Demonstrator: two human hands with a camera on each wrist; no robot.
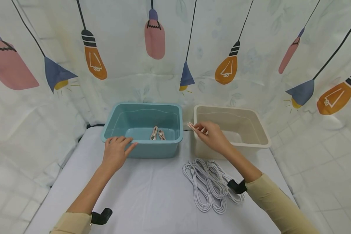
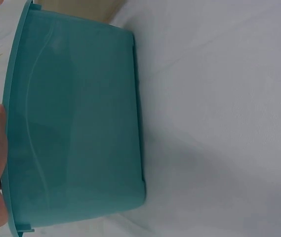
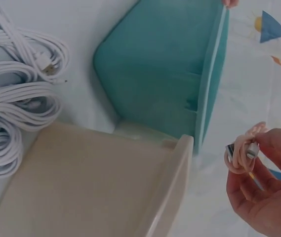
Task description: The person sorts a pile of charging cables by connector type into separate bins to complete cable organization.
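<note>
My right hand pinches a small coiled pink USB cable between thumb and fingers, its metal plug showing in the right wrist view. The hand is above the near left part of a beige bin. My left hand rests at the near rim of a teal bin, fingers loosely spread. Inside the teal bin lie two small bundled cables, one pale cable and one darker-toned cable beside it.
Several coiled white cables lie on the white-covered table in front of the beige bin. Behind the bins hangs a curtain printed with lamps. The two bins stand side by side with a narrow gap.
</note>
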